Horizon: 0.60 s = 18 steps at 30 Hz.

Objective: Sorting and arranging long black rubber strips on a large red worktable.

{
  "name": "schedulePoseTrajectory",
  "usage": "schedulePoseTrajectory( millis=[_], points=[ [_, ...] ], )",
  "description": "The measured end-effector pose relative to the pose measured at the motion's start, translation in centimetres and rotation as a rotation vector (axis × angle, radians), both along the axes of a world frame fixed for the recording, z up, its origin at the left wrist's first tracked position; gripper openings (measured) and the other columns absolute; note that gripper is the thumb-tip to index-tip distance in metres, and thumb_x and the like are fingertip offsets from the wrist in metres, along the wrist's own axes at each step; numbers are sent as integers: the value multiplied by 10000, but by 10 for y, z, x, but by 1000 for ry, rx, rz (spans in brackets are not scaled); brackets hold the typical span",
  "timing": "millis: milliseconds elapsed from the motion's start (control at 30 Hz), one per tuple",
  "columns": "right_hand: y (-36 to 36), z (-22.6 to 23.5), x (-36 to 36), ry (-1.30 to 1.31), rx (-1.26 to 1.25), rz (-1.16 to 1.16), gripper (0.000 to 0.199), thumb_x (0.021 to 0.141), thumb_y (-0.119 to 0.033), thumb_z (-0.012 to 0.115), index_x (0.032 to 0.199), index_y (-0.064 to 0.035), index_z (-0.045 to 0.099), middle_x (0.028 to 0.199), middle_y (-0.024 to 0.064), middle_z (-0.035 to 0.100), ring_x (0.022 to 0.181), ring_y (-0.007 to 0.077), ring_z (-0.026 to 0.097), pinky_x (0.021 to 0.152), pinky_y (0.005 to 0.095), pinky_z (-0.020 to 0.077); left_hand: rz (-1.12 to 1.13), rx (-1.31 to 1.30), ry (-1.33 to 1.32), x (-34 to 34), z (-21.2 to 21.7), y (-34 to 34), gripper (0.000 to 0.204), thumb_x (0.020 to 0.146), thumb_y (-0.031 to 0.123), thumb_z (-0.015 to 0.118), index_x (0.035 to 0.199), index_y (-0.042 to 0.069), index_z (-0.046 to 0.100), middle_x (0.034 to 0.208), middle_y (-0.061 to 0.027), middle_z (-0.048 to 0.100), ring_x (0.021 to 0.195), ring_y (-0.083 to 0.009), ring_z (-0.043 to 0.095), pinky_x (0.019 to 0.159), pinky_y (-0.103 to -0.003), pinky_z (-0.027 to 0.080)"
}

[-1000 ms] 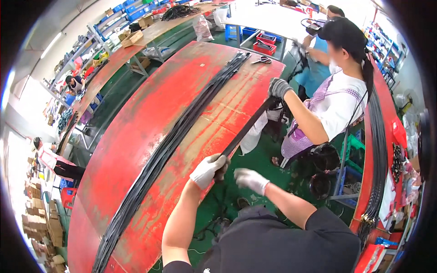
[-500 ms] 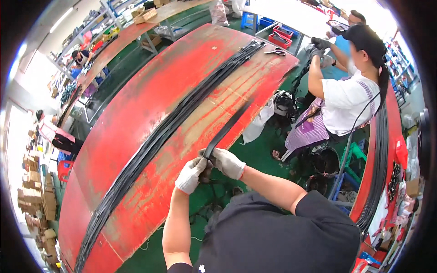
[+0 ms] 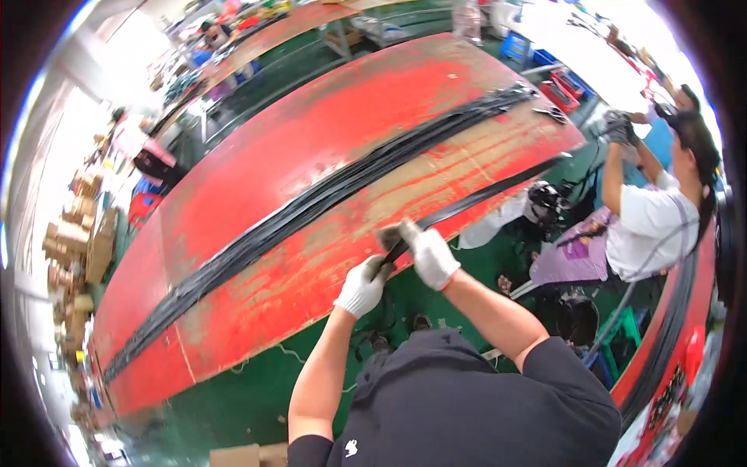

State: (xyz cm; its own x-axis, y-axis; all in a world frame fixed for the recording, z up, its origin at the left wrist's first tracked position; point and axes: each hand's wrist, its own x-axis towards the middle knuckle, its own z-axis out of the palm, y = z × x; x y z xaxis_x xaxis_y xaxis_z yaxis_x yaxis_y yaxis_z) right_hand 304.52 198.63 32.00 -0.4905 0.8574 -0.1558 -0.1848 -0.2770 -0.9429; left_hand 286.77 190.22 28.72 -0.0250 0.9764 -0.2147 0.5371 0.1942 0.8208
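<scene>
Both my hands wear white gloves and meet at the near edge of a long red worktable (image 3: 311, 163). My left hand (image 3: 362, 285) and my right hand (image 3: 428, 254) are closed on the end of a black cable bundle (image 3: 482, 196) that runs along the table's edge toward the far right. A second, thicker bundle of long black cables (image 3: 311, 208) lies lengthwise down the middle of the table. At the far right a co-worker in a white shirt (image 3: 646, 226) stands with gloved hands raised at the far end of the bundle.
Another red table with black cables (image 3: 669, 342) runs down the right edge. The floor is green (image 3: 233, 412). Blue and red crates (image 3: 556, 74) stand beyond the table. Cardboard boxes (image 3: 82, 241) are stacked at the left. More benches and people are in the far background.
My hands have moved up and closer together on the cable end. The view has shifted, and the co-worker now appears farther right with raised hands.
</scene>
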Motion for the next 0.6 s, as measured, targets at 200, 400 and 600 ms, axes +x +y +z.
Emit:
schedulePoseTrajectory(
  millis=[200, 400, 600],
  points=[
    [29, 63, 6, 299, 40, -34, 566, 1147, -409, 432, 1229, 96, 673, 1158, 206, 746, 1038, 300, 722, 979, 450, 562, 83, 128, -458, -27, -10, -13, 134, 1077, 126, 589, 1087, 24, 675, 936, -58, 701, 909, -164, 654, 880, -320, 519],
    [65, 81, 14, 597, 21, -14, 514, 1135, -418, 462, 1221, 37, 686, 1199, 222, 734, 1018, 337, 707, 938, 500, 554, 240, 165, -315, -67, -12, -68, 168, 1094, 152, 589, 1111, 16, 686, 977, -18, 718, 951, -131, 642, 908, -297, 518],
    [99, 14, -4, 622, -168, -110, 486, 1134, -410, 466, 1225, 16, 681, 1221, 210, 731, 1011, 328, 693, 935, 518, 547, 294, -30, -464, -93, 58, -99, 239, 1090, 213, 579, 1066, -5, 675, 891, -35, 693, 844, -121, 636, 820, -307, 526]
  ],
)
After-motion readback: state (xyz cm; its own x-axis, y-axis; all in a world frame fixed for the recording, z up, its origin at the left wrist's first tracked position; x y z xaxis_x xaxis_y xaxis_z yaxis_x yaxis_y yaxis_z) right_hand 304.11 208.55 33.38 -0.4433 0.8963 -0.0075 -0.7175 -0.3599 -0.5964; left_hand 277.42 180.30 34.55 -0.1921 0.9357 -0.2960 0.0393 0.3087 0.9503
